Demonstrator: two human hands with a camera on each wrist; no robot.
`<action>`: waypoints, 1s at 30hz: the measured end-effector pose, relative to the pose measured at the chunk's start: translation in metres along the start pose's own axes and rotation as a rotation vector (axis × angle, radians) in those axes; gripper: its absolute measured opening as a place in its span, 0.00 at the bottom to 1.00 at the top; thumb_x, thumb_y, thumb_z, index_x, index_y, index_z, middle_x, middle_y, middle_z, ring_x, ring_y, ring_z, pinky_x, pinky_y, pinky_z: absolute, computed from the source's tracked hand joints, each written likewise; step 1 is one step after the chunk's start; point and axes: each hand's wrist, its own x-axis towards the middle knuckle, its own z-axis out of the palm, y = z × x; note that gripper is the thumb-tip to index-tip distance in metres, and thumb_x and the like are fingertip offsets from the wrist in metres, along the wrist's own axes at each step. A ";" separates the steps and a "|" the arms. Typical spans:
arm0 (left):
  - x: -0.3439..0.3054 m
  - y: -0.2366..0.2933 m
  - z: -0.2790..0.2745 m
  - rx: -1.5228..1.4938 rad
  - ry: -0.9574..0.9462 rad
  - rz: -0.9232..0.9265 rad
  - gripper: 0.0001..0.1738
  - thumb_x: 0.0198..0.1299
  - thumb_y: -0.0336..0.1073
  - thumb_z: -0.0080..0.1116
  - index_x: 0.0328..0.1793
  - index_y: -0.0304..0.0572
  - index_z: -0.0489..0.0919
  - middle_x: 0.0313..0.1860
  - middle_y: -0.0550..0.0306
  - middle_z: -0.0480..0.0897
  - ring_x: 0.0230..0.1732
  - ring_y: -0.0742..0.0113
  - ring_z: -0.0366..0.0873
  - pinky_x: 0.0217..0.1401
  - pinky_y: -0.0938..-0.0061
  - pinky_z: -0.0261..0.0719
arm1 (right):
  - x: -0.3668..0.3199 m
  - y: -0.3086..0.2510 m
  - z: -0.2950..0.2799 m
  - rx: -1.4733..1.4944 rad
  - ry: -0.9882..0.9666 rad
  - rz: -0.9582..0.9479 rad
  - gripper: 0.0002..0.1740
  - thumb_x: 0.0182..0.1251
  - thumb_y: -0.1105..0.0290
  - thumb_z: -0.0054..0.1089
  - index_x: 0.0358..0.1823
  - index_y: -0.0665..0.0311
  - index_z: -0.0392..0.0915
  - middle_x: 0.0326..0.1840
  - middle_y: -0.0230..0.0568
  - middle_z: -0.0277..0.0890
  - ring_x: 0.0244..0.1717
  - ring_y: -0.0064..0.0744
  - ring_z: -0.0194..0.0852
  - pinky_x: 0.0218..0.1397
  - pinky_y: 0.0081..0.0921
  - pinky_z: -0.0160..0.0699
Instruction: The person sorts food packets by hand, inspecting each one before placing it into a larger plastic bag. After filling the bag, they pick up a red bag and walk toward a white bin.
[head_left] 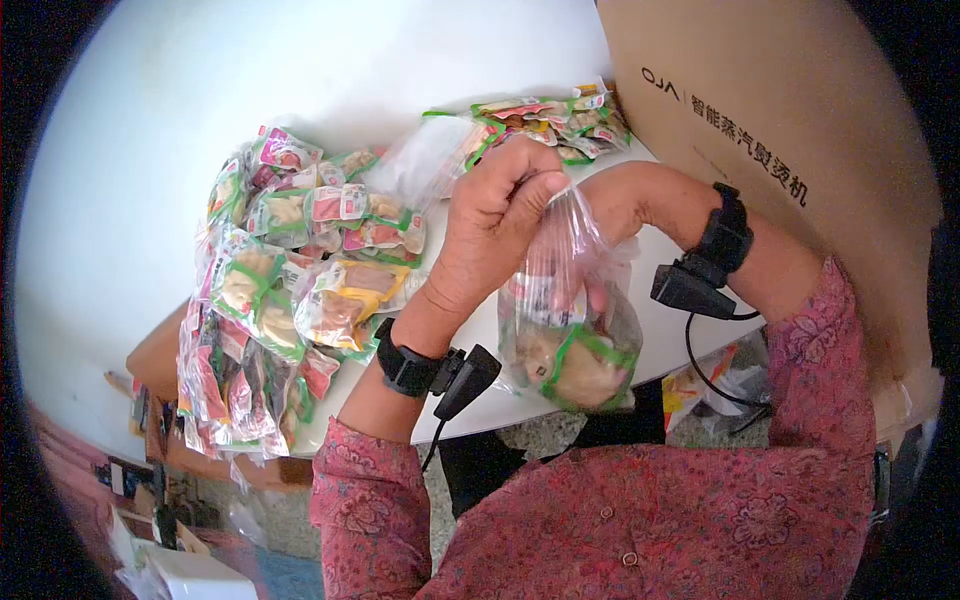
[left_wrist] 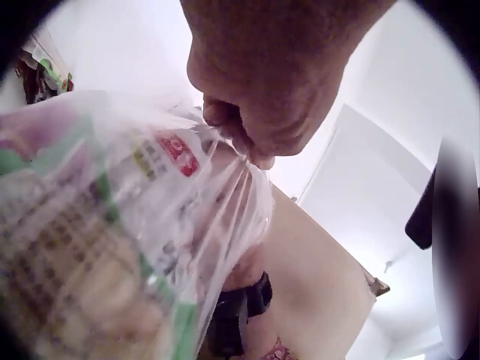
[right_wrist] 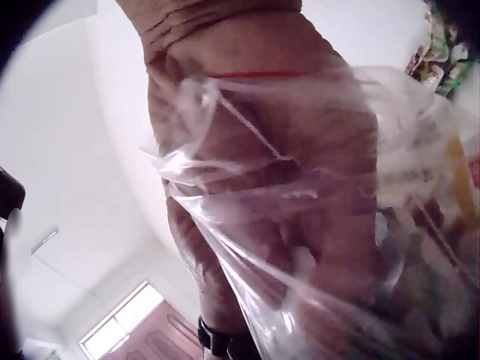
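Observation:
Near the middle of the head view, my left hand (head_left: 500,215) pinches the gathered rim of a clear plastic bag (head_left: 575,225) between thumb and fingers. The bag hangs down over the table's front edge. Inside it lies a green-edged food packet (head_left: 580,370) with pale contents. My right hand (head_left: 612,205) reaches into the bag from the right, its fingers showing through the film at the packet's top. In the right wrist view, crinkled film covers the right hand (right_wrist: 262,165); I cannot tell whether its fingers grip the packet. The left wrist view shows the left hand (left_wrist: 262,82) bunching the film.
A large clear bag full of food packets (head_left: 300,260) lies on the white table (head_left: 465,395) at left. More packets (head_left: 570,120) sit at the back, beside loose clear film (head_left: 425,160). A tall cardboard box (head_left: 800,110) stands along the right side.

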 end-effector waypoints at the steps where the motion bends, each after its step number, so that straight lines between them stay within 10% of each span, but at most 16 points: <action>1: 0.000 -0.001 0.001 0.001 0.005 0.029 0.04 0.55 0.26 0.51 0.31 0.36 0.68 0.25 0.61 0.68 0.26 0.74 0.63 0.30 0.81 0.64 | -0.003 0.001 0.001 0.006 0.044 -0.030 0.20 0.55 0.66 0.59 0.47 0.69 0.71 0.40 0.43 0.74 0.35 0.33 0.77 0.33 0.24 0.80; 15: -0.016 0.003 -0.020 -0.114 0.124 -0.198 0.03 0.59 0.28 0.50 0.33 0.38 0.70 0.28 0.69 0.68 0.31 0.83 0.61 0.34 0.88 0.61 | -0.044 0.011 -0.004 0.031 0.776 -0.471 0.20 0.62 0.60 0.49 0.48 0.68 0.71 0.39 0.39 0.75 0.42 0.27 0.72 0.44 0.25 0.71; 20: -0.021 -0.048 0.001 -0.132 0.168 -0.301 0.02 0.58 0.29 0.52 0.33 0.40 0.71 0.24 0.70 0.68 0.27 0.84 0.61 0.29 0.88 0.60 | -0.005 0.062 -0.004 -0.466 0.763 -0.305 0.18 0.61 0.62 0.51 0.45 0.68 0.72 0.39 0.38 0.75 0.43 0.27 0.71 0.49 0.25 0.68; 30: -0.056 -0.083 0.015 -0.288 -0.056 -0.569 0.04 0.59 0.31 0.50 0.34 0.39 0.70 0.26 0.68 0.71 0.30 0.82 0.66 0.32 0.85 0.66 | 0.027 0.104 -0.028 -0.182 0.638 -0.126 0.19 0.59 0.57 0.53 0.39 0.69 0.73 0.34 0.38 0.76 0.34 0.31 0.72 0.39 0.26 0.70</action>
